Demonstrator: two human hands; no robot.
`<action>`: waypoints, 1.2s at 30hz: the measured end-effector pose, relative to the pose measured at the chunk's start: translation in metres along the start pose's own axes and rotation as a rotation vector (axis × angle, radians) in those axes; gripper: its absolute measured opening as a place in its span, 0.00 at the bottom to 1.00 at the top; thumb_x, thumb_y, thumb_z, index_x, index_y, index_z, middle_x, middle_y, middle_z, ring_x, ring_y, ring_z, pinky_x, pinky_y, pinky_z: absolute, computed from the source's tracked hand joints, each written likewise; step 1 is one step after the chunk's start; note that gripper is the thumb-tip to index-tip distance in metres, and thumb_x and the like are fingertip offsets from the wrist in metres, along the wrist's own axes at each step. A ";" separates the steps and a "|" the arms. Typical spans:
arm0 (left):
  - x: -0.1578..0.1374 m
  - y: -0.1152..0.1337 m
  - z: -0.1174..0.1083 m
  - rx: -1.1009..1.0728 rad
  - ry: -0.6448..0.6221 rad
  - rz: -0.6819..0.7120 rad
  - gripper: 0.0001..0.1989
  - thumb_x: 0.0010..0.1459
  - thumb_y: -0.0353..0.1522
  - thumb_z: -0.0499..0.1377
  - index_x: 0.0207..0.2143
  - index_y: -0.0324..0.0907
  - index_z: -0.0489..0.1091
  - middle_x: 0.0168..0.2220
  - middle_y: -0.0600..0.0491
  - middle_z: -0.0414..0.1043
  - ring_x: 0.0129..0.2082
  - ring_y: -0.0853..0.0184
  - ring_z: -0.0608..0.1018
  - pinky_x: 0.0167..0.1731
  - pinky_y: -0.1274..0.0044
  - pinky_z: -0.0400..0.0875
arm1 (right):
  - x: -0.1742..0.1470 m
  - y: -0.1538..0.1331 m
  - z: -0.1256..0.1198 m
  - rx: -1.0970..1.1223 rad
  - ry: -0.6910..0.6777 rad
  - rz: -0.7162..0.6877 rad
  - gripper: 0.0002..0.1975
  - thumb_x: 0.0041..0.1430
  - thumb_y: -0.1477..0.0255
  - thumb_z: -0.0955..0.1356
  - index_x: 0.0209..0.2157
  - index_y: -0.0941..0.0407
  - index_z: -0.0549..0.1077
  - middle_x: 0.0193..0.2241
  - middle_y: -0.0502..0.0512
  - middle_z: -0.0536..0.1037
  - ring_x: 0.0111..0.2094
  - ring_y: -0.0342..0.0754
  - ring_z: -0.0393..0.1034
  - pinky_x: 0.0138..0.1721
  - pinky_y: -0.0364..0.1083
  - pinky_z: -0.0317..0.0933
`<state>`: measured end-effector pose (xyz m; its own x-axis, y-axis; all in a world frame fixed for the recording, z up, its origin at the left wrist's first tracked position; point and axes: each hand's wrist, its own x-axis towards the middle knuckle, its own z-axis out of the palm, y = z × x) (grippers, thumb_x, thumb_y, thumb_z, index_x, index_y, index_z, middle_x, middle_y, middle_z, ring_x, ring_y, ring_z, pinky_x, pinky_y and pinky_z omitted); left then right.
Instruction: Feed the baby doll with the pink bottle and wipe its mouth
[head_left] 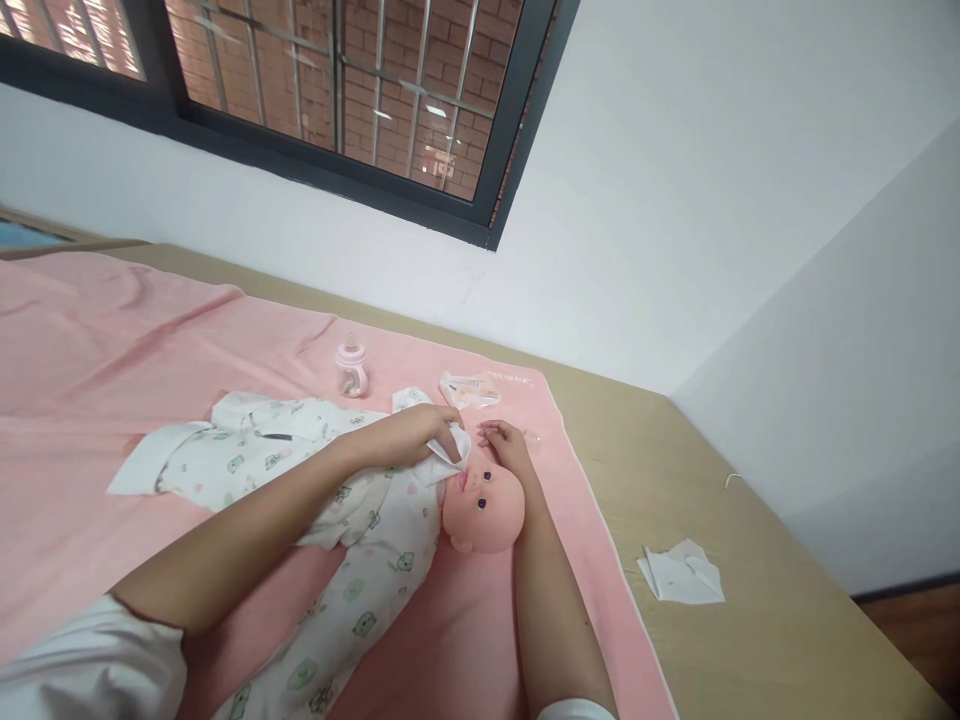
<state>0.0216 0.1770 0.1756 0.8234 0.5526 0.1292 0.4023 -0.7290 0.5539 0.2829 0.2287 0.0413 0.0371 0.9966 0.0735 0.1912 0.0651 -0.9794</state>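
A bald baby doll (491, 505) in a white suit with green animal prints lies on its back, head to the right. My left hand (416, 432) reaches across the doll's chest and is closed on a white tissue (452, 450), which is at the doll's chin and mouth. On the far side of the doll's head is my right hand (504, 440), its fingers loosely bent and apart, with nothing seen in them. My right forearm runs along the top of the doll's head; whether it touches cannot be made out.
Beyond the doll, a pink baby bottle (351, 368) and a clear plastic packet (471, 388) rest on the pink blanket (262, 330). A folded white tissue (682, 573) lies on the wooden surface (645, 450) to the right. A wall with a barred window (360, 90) stands behind.
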 end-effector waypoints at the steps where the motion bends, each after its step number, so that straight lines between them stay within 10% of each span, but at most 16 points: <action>1: 0.000 0.000 -0.001 0.006 -0.003 -0.001 0.34 0.38 0.12 0.47 0.40 0.45 0.82 0.48 0.50 0.71 0.46 0.64 0.75 0.41 0.80 0.66 | 0.000 0.000 0.000 0.002 0.002 0.001 0.10 0.50 0.69 0.67 0.35 0.57 0.76 0.33 0.55 0.80 0.28 0.44 0.74 0.42 0.47 0.67; 36: -0.004 0.008 0.002 -0.045 -0.081 0.131 0.30 0.46 0.15 0.49 0.37 0.48 0.82 0.41 0.52 0.73 0.37 0.67 0.75 0.36 0.80 0.63 | 0.000 0.000 0.000 0.011 -0.011 0.000 0.10 0.50 0.69 0.67 0.35 0.57 0.76 0.30 0.54 0.80 0.27 0.44 0.74 0.40 0.46 0.67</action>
<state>0.0221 0.1681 0.1777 0.8980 0.4182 0.1367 0.2727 -0.7729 0.5730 0.2825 0.2292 0.0416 0.0258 0.9971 0.0717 0.1806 0.0659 -0.9814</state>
